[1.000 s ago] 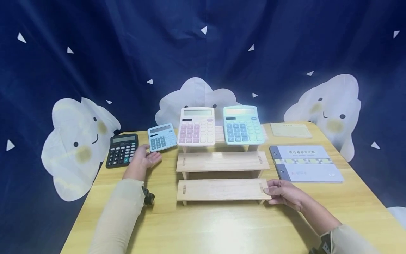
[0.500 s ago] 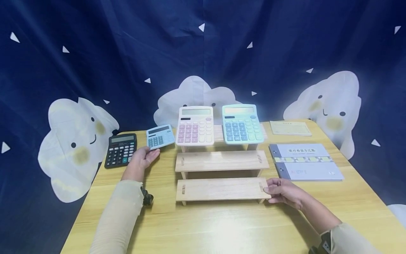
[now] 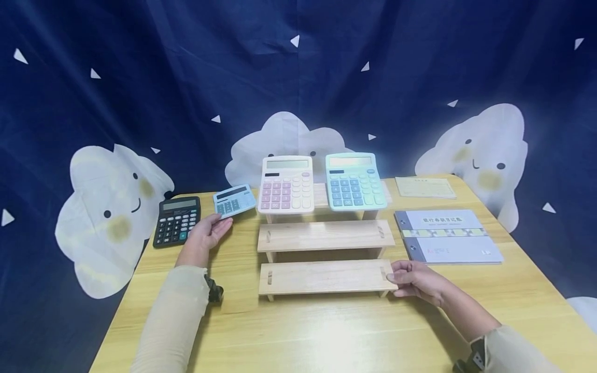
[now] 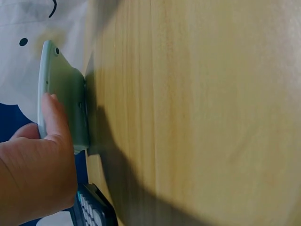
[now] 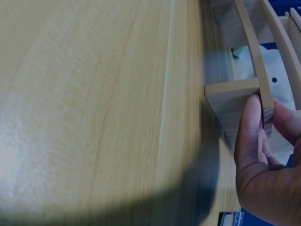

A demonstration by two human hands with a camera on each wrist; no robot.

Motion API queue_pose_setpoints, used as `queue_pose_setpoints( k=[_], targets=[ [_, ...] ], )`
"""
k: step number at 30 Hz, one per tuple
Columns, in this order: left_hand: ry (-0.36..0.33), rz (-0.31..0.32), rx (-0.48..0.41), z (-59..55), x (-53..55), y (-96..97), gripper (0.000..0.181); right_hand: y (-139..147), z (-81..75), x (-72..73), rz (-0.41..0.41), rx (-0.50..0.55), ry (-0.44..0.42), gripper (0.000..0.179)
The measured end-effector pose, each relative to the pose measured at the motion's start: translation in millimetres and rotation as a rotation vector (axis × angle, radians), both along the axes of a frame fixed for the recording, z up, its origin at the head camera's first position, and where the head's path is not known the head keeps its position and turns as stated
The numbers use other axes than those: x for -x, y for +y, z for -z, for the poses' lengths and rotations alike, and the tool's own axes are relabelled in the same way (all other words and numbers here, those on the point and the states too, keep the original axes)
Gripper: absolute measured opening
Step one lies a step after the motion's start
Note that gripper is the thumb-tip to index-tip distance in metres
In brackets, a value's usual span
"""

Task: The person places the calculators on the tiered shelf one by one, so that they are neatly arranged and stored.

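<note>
My left hand (image 3: 210, 232) pinches the near edge of a small light-blue calculator (image 3: 235, 201), thumb on top and fingers beneath. In the left wrist view the calculator (image 4: 66, 89) shows its underside, tilted with the near edge raised off the table. My right hand (image 3: 418, 282) grips the right end of the lowest board (image 3: 326, 277) of a three-step wooden stand. The right wrist view shows that board's end (image 5: 267, 110) between thumb and fingers. On the top step, a pink-and-white calculator (image 3: 286, 184) and a mint-green one (image 3: 356, 181) lean back side by side.
A black calculator (image 3: 177, 221) lies left of my left hand. Right of the stand are a grey-blue account book (image 3: 450, 237) and, behind it, a yellowish paper pad (image 3: 425, 187). A dark-blue curtain (image 3: 298, 77) with clouds hangs behind the table (image 3: 317, 331).
My left hand has gone from open at the light-blue calculator's near edge to pinching it, and that edge has tipped up. The right hand keeps its grip on the lowest board.
</note>
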State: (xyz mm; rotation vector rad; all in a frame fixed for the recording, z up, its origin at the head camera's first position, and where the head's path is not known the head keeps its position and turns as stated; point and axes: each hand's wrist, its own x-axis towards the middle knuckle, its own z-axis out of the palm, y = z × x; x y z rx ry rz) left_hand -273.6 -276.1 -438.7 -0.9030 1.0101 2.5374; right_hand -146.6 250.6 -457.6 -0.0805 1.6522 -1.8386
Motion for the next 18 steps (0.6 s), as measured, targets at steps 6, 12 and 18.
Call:
queue_pose_setpoints(
  k=[6,12,18],
  targets=[
    [0.029,-0.037,0.002,0.0,-4.6,-3.5,0.024,-1.1,-0.5,-0.3,0.002,-0.006,-0.009,0.015],
    [0.105,-0.036,-0.043,-13.7,-17.0,-13.9,0.011,-1.3,0.4,0.5,0.003,-0.018,-0.011,0.014],
    [0.151,-0.042,-0.077,-38.2,-36.7,-23.1,0.010,-0.2,-0.6,2.4,-0.001,-0.035,-0.021,0.013]
  ],
)
